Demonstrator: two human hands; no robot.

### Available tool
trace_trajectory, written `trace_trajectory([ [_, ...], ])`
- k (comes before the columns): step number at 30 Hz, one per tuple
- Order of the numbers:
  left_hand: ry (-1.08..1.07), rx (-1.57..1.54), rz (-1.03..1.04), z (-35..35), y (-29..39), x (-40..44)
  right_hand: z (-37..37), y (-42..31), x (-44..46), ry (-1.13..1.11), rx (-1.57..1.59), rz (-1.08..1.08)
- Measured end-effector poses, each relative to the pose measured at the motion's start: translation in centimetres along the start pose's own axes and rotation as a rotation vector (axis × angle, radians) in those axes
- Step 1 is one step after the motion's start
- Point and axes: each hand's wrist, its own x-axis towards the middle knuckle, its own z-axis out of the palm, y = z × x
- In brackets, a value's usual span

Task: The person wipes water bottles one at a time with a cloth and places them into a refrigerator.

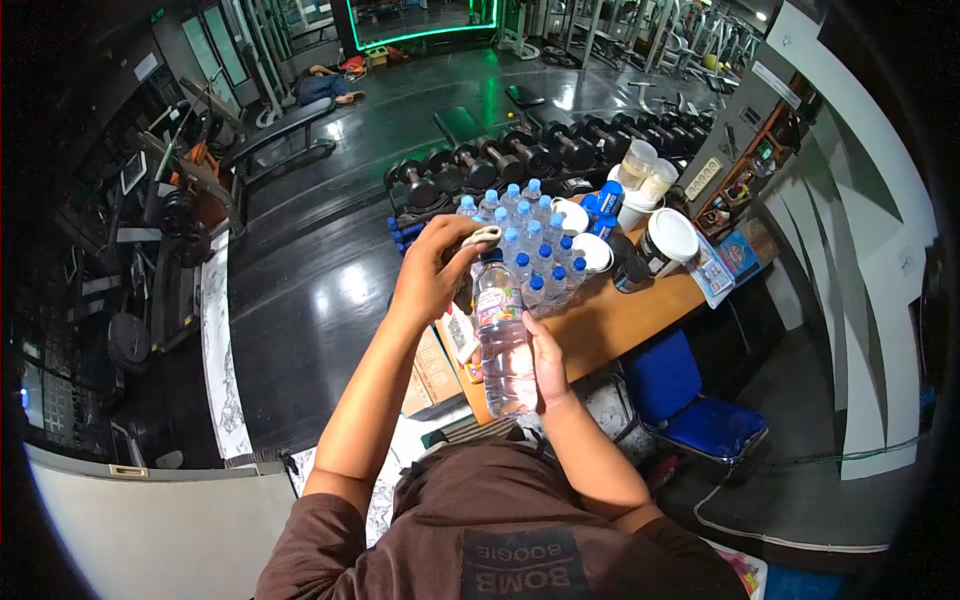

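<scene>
A large clear water bottle (505,345) with a coloured label and dark cap stands upright in front of my chest. My right hand (546,362) is closed round its lower right side. Above the cap, my left hand (440,262) pinches a folded pale cloth (484,238). Whether the cloth touches the cap I cannot tell. Just beyond the bottle, several smaller water bottles (535,240) with blue caps stand grouped on the wooden table (600,330).
White-lidded tubs (672,236) and a black jar (630,273) stand on the table's right part. A blue chair (690,400) is at the right, a cardboard box (430,375) left of the table. Dumbbells (500,160) line a rack behind. A person (325,88) lies on the floor far back.
</scene>
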Motion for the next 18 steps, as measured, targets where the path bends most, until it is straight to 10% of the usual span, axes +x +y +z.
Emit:
trace_trajectory([
  [18,-0.186,0.259,0.201,2.7,3.8,-4.4,-2.9,0.7,1.3,0.106,0.056,-0.085],
])
